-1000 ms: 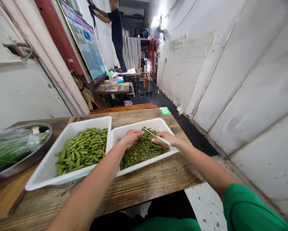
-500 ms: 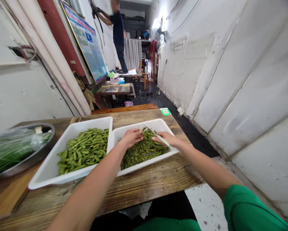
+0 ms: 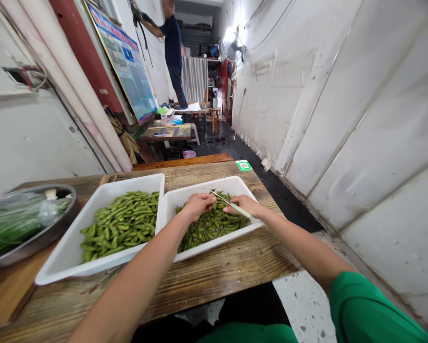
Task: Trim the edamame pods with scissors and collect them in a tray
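Grip of the right hand [image 3: 243, 204]: closed around the pale green handle of the scissors [image 3: 241, 210], whose blades point to the upper left. Grip of the left hand [image 3: 200, 205]: fingertips drawn in just beside the blade tips; whether a pod is pinched there cannot be told. Both hands are over the right tray [image 3: 169, 208], at the centre of the frame, which holds edamame pods [image 3: 217, 226], glistening as if wet.

Possible faults: with blades and fingertips so close, a misjudged cut could nick the left hand; slick pods could twist or slip in the fingers, leaving a cut crooked. A jolt from either forearm could shift the tray, given its nearness to the worktop's front edge.

Surface: the worktop [image 3: 214, 276] is of grained wood. To the left are the left tray [image 3: 67, 250], heaped with trimmed-looking pods [image 3: 123, 226], and a steel basin [image 3: 53, 234] of bagged greens [image 3: 10, 238]. A green-bordered code card [image 3: 243, 165] lies at the far right corner.

Room: narrow and white-walled. At upper centre, a person in dark clothing [image 3: 173, 52] stands on a cluttered table, arms raised, left of a wall fan [image 3: 230, 45].
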Available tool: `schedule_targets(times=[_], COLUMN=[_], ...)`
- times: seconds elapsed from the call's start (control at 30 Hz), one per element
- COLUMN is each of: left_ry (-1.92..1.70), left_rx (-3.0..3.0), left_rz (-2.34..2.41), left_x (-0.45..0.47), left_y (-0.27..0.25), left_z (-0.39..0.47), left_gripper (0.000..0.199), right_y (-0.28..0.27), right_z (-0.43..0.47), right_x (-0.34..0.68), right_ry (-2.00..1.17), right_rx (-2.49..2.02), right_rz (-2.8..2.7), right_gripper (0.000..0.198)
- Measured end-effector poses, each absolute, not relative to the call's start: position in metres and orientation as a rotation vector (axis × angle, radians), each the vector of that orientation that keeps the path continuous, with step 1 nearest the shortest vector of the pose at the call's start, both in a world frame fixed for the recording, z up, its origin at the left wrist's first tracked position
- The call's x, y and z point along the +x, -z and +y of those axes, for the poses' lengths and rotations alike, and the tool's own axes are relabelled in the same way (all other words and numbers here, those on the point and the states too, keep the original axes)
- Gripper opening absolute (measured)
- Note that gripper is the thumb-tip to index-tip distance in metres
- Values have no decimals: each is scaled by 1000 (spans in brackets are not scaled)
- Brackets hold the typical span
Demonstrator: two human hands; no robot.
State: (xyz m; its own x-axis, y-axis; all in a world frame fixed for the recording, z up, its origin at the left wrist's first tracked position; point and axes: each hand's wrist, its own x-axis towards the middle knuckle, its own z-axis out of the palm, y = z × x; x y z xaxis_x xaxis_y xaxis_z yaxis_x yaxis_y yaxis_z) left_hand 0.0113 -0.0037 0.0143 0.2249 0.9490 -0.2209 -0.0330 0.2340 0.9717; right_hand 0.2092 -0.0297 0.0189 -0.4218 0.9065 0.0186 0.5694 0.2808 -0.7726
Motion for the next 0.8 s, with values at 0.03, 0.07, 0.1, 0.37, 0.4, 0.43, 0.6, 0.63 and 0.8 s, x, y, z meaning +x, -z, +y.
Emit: schedule_targets(times=[0.03,0.07,0.1,0.37,0.4,0.43,0.6,0.63,0.8], left_ry=[-898,-896,-902,-913,-864,-797,-578,-622,-919], left_rx=[1090,1084,1080,1526,1681,1821,2019,1980,1477], left_rz=[1110,1120,1138,1468,1502,1524,1541,1511,1260], left_x=[12,12,12,25,28,31,39,39,30], left_y=[-14,-14,-14,-8,-6,-3,8,8,-2], left_z=[-3,-3,-2,-3,-5,-6,-9,-8,1], left_gripper=[24,22,21,11,11,11,10,9,17], right_y=[-19,-20,-21,-24,-24,-24,-22,-21,-16], right_z=[-30,-31,-31,-30,-30,-30,-29,-28,-25], right_x=[209,209,209,204,204,204,205,205,206], right_ry=[-984,-1001,-1023,-1221,-1227,-1225,-1197,-1203,-1265], right_rx=[-1350,-1381,-1410,-1408,-1396,-1389,-1381,-1379,-1387], right_rz=[-2090,-2077,-2056,-1653,-1646,-1653,-1704,-1700,-1716], right_gripper=[41,41,40,39,38,38,39,39,40])
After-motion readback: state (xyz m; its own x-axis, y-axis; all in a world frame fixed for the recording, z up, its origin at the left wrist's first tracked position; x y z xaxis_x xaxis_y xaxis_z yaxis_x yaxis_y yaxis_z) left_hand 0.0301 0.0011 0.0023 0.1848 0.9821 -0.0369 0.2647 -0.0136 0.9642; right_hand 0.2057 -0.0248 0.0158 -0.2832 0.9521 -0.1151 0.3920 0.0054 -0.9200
